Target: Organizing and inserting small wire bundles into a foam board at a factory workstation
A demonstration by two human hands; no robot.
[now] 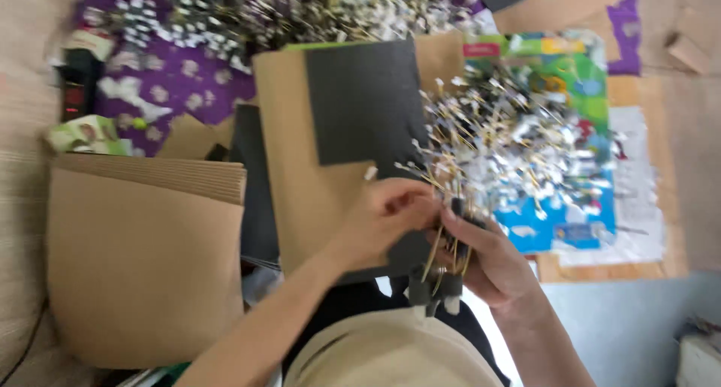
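Observation:
My right hand (484, 255) grips a small dark foam block (435, 285) with a few thin wooden sticks (434, 252) standing in it. My left hand (387, 214) pinches at the sticks just above that block, fingers curled. Right beyond both hands lies a big heap of sticks with small silvery-white tips (518, 139), spread over a colourful sheet (559, 222). A brown cardboard sheet (300, 184) with a dark grey foam square (364, 101) on it lies under my left hand. The picture is motion-blurred.
A stack of corrugated cardboard (143, 259) sits at the left. A second heap of tipped sticks (300, 11) covers a purple patterned cloth (169, 79) at the top. A small cardboard box (687, 52) lies at the upper right. Grey floor (623, 327) shows at the lower right.

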